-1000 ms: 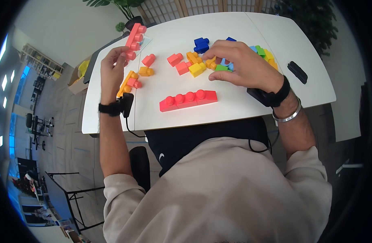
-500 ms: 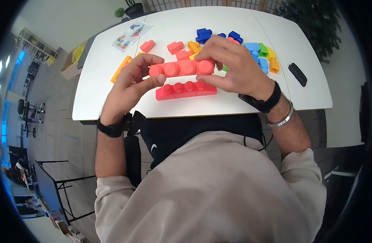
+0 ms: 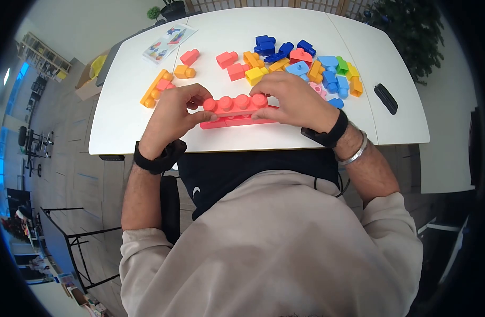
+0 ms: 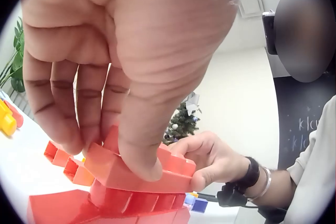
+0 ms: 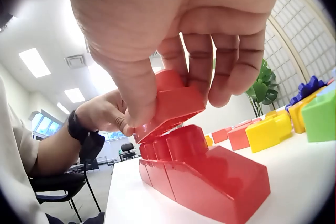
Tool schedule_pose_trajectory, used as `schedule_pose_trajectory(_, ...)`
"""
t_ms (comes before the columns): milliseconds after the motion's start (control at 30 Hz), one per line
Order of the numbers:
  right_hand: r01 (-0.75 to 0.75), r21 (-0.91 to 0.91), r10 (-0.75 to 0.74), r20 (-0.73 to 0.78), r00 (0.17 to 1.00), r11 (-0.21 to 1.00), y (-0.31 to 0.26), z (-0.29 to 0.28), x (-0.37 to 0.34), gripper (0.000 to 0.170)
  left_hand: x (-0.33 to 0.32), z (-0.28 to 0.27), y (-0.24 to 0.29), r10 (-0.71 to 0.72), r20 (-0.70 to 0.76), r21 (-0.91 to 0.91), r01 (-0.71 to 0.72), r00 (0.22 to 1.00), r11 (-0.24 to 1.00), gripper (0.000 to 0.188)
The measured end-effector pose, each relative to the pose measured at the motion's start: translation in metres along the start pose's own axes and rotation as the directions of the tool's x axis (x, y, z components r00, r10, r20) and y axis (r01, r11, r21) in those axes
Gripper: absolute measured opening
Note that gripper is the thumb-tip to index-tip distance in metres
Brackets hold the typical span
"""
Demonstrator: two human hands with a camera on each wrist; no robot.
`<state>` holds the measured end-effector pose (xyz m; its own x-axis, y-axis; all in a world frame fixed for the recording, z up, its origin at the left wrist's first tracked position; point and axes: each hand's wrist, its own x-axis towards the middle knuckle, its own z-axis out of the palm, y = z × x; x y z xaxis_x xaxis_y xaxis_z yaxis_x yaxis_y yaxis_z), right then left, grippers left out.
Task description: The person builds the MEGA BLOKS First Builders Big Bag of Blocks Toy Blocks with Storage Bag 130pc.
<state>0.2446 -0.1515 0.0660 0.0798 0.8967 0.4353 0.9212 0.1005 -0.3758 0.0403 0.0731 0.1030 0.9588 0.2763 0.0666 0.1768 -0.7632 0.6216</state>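
Observation:
Both hands hold a long red four-stud building block (image 3: 235, 106) between them. My left hand (image 3: 173, 113) pinches its left end with thumb and fingers, and my right hand (image 3: 295, 100) pinches the right end. Directly beneath lies a second long red block (image 5: 215, 174) with sloped ends, resting on the table. In the right wrist view the upper block is slightly tilted over the lower one's studs, with a narrow gap at the near end. The left wrist view shows the upper block (image 4: 113, 169) close over those studs.
Beyond the hands lie loose blocks: red (image 3: 226, 59), yellow (image 3: 256, 75), blue (image 3: 265, 46) and green ones. At left are an orange block (image 3: 185, 72) and a long orange piece (image 3: 156, 89). A picture sheet (image 3: 170, 43) lies far left, a black case (image 3: 386, 99) at right.
The left hand brought the held red block from the far left to the middle, where the right hand took its other end. Both then lowered it onto the long red block.

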Motion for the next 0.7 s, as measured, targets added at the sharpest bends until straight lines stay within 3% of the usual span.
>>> schedule_pose_trajectory(433, -0.067, -0.071, 0.073, 0.084, 0.994, 0.995, 0.003, 0.017, -0.006, 0.039, 0.002, 0.015, -0.003, 0.000, 0.011, 0.152, -0.002, 1.000, 0.988, 0.041)
schedule_pose_trajectory(700, -0.075, -0.083, 0.083, 0.100, 0.992, 0.994, 0.003, 0.017, -0.005, 0.040, 0.004, 0.016, -0.008, -0.005, 0.011, 0.140, 0.003, 1.000, 0.990, 0.042)
